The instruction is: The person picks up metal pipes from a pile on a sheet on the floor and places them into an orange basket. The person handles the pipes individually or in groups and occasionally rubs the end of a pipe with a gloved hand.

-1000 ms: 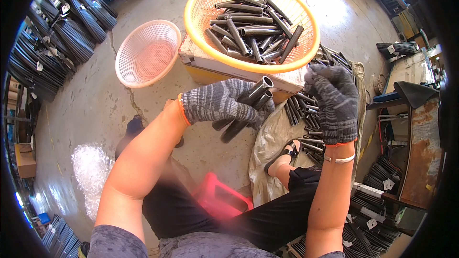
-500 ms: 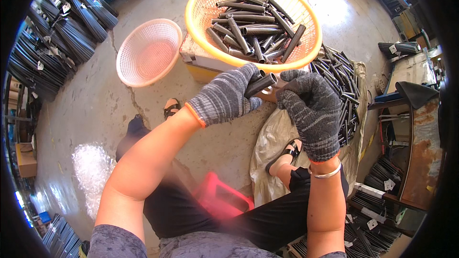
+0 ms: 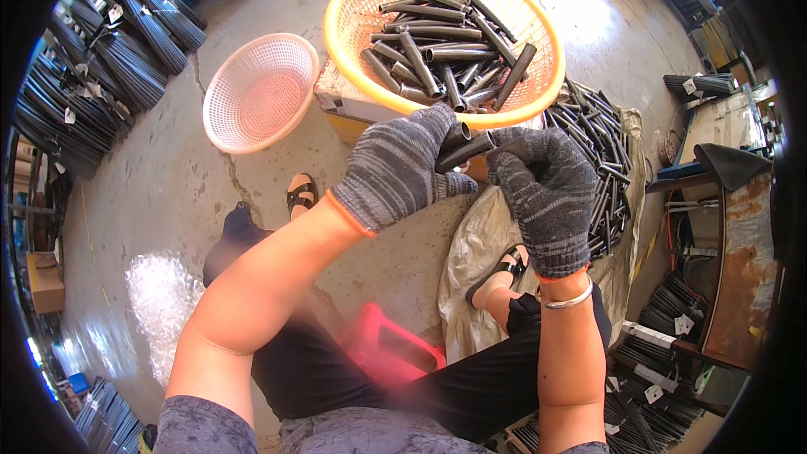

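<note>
My left hand (image 3: 403, 164), in a grey knitted glove, is closed round two short black tubes (image 3: 465, 152) whose open ends point right. At the end of the lower tube is my right hand (image 3: 548, 189), gloved the same way. Its thumb and fingers are pinched together, and what they hold is hidden by the glove. Just beyond both hands stands a yellow-rimmed basket (image 3: 334, 50) heaped with similar black tubes (image 3: 450, 34).
The basket rests on a box (image 3: 345, 101). Left of it sits an empty pink basket (image 3: 261, 92). More tubes (image 3: 609, 160) lie on a beige sheet (image 3: 475, 261) at right. A pink stool (image 3: 391, 345) is below me. Bundled black rods (image 3: 109, 59) line the left side.
My right hand has moved slightly left, closing the gap to the lower tube's end. My left hand has shifted a little to the right and turned slightly, still gripping the tubes.
</note>
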Demonstrator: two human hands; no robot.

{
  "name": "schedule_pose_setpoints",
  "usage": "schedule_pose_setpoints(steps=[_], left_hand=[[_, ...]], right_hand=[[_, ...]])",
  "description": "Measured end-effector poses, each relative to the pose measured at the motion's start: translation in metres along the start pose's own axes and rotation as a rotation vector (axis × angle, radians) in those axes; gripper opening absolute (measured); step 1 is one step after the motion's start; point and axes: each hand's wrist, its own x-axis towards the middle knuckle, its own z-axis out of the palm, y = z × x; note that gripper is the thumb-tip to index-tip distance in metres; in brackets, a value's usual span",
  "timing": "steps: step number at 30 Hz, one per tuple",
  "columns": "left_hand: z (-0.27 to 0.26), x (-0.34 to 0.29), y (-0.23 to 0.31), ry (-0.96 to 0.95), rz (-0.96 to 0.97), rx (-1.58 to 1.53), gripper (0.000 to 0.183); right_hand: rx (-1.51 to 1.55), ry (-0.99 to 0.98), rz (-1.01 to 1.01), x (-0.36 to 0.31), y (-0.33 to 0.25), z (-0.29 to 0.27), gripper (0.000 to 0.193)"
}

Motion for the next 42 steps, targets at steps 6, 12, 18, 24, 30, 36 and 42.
schedule_pose_setpoints(steps=[6, 12, 18, 24, 30, 36, 42], left_hand=[[-0.002, -0.002, 0.003, 0.106, 0.151, 0.225, 0.046], [-0.002, -0.004, 0.008, 0.076, 0.239, 0.404, 0.028], [0.007, -0.006, 0.008, 0.075, 0.238, 0.534, 0.020], [0.006, -0.007, 0.012, 0.101, 0.242, 0.414, 0.021], [0.002, -0.006, 0.003, 0.040, 0.119, -0.138, 0.028], [0.004, -0.008, -0.012, -0.151, -0.033, -0.584, 0.032], [0.000, -0.008, -0.009, -0.283, -0.032, -0.669, 0.022]], right_hand=[[-0.048, 0.018, 0.012, 0.000, 0.000, 0.000, 0.006], [0.103, 0.091, 0.074, -0.003, 0.009, 0.009, 0.007], [0.211, 0.121, 0.187, -0.003, 0.018, 0.016, 0.006], [0.212, 0.038, 0.141, 0.000, 0.022, 0.010, 0.006], [0.268, 0.002, 0.158, 0.001, 0.008, 0.011, 0.006], [0.197, 0.024, 0.124, 0.001, 0.014, 0.008, 0.007], [0.201, 0.026, 0.074, 0.006, 0.009, -0.001, 0.008]])
